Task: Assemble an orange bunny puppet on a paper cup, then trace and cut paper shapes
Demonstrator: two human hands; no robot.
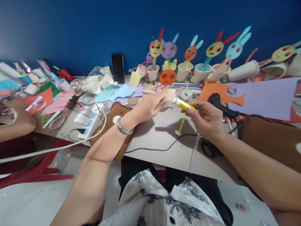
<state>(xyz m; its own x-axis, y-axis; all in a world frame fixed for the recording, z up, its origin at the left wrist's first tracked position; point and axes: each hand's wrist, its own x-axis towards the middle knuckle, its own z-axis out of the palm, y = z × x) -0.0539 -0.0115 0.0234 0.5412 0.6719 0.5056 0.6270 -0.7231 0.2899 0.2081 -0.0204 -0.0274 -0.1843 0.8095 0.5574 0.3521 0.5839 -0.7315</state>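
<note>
My left hand (151,105), with a green bangle on its wrist, is closed at the side of a small white paper cup (171,95). Above this cup stands an orange paper rabbit face (167,77) with pale yellow ears. In my right hand (207,117) is a yellow glue tube (184,104), its white tip pointing left and close to the cup. A yellow pipe cleaner (182,124) lies below the tube. My left fingertips are partly hidden, so their exact hold on the cup is hard to see.
Paper cups with rabbit faces (190,53) line the blue wall. A black glue gun (222,106) lies right, its cable crossing the table. Left are a white power strip (91,121), a phone (118,68) and another person's arm (18,121). Black scissors (209,149) lie near the edge.
</note>
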